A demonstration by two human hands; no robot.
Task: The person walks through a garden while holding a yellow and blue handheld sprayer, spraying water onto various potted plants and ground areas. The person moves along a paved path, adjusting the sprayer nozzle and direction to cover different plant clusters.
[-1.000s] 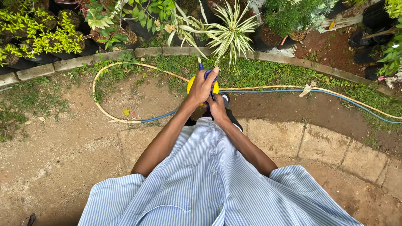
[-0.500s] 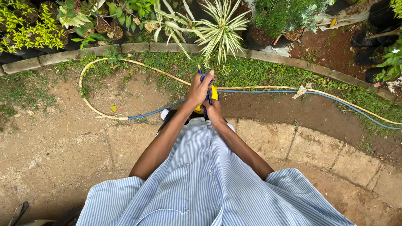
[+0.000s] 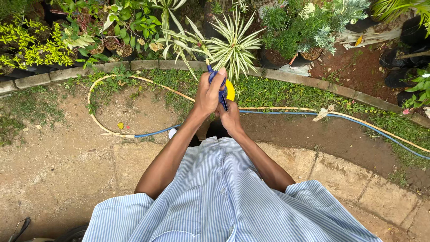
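**Asker:** Head view, looking down: what are the hands doing?

**Describer:** Both hands meet out in front of a blue-and-white striped shirt (image 3: 224, 197). The left hand (image 3: 209, 95) is clenched over a small blue-and-yellow hand tool (image 3: 226, 91), fingers wrapped across its top. The right hand (image 3: 231, 118) sits just below, touching it, fingers curled around the lower part. What kind of tool it is cannot be told; only blue arms and a yellow body show between the fingers.

**Asker:** Where is the tool against the ground?

**Describer:** It is held in the air over the grass strip (image 3: 277, 92), just beside the stone curb (image 3: 80, 71) of the planting bed.

**Asker:** How should that grip be handled well?

**Describer:** As a judgement: keep both hands close together, steady the lower hand and keep fingertips off the moving blue parts.

**Asker:** What else is around, and what is in the way?

**Describer:** A striped spiky plant (image 3: 235, 42) stands right beyond the hands, its leaves reaching toward them. A yellow hose (image 3: 96, 121) loops on the dirt at left, and a blue hose (image 3: 358, 121) runs toward the right edge of the path. Both lie near the feet and could trip a step. Paving slabs (image 3: 340, 175) curve at lower right.
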